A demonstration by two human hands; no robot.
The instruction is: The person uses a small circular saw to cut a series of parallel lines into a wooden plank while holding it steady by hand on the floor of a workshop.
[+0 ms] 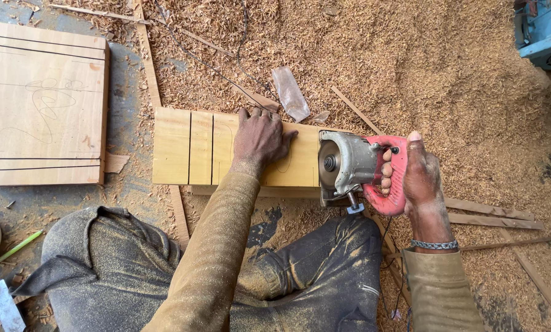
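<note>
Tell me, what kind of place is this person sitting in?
Probably a woodworking shop, with the work done on the floor. Sawdust and shavings cover the ground, the right hand grips a red power saw, and the left hand presses on a marked yellow board.

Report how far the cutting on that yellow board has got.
Done: two dark cut lines cross the yellow board near its left end. In hand: the left hand presses the board flat while the right hand holds the red grip of the circular saw at the board's right end. Left: the pencilled curve beside the left hand looks uncut.
</note>
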